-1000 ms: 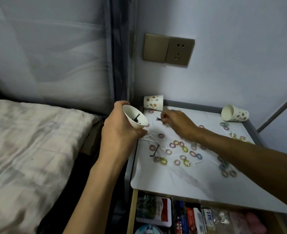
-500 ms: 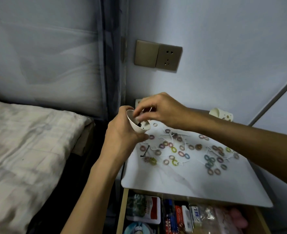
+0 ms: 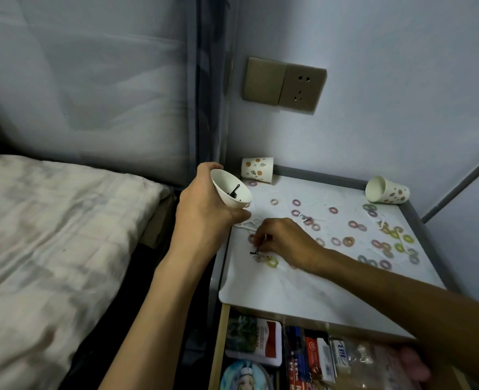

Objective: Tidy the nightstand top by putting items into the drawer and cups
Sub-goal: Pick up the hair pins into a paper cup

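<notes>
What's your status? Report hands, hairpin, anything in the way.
Left hand holds paper cup, pins inside. Right hand pinching black hairpin on nightstand top. Hair ties crowd the grip; drawer open below.

Left hand (image 3: 204,215) holds a tilted paper cup (image 3: 230,187) at frame centre; right hand (image 3: 284,239) pinches a black hairpin (image 3: 256,250) on the nightstand top (image 3: 303,288).
</notes>
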`<act>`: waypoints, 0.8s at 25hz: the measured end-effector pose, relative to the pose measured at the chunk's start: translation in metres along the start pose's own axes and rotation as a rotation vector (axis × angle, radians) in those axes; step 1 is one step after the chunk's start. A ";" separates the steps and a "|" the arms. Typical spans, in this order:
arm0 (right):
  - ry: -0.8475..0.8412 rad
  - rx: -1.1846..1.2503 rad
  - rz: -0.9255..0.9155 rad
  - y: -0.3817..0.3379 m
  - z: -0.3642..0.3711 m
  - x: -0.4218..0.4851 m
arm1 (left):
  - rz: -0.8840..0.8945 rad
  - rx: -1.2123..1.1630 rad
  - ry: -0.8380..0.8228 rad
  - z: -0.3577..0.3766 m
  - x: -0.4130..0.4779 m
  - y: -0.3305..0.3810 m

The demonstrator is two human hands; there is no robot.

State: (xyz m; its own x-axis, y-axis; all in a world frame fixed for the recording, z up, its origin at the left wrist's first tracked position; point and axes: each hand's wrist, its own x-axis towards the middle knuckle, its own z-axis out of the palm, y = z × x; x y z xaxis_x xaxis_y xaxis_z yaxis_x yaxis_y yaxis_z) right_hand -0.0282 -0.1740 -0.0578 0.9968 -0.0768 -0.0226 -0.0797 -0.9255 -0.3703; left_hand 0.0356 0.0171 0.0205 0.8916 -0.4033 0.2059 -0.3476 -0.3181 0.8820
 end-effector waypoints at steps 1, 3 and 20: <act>0.001 -0.009 0.005 0.000 0.002 0.001 | -0.003 0.000 -0.003 -0.001 0.000 -0.001; -0.002 -0.040 0.022 0.000 0.004 0.001 | -0.005 0.000 -0.004 -0.001 0.000 0.000; 0.129 -0.419 -0.177 -0.007 0.013 -0.009 | 0.012 0.004 -0.006 0.003 -0.001 0.004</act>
State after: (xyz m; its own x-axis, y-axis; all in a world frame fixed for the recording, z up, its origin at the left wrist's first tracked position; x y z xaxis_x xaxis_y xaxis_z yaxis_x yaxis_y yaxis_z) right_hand -0.0363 -0.1618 -0.0673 0.9883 0.0751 0.1325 0.0691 -0.9964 0.0490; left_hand 0.0323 0.0136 0.0220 0.8858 -0.4121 0.2136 -0.3590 -0.3166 0.8780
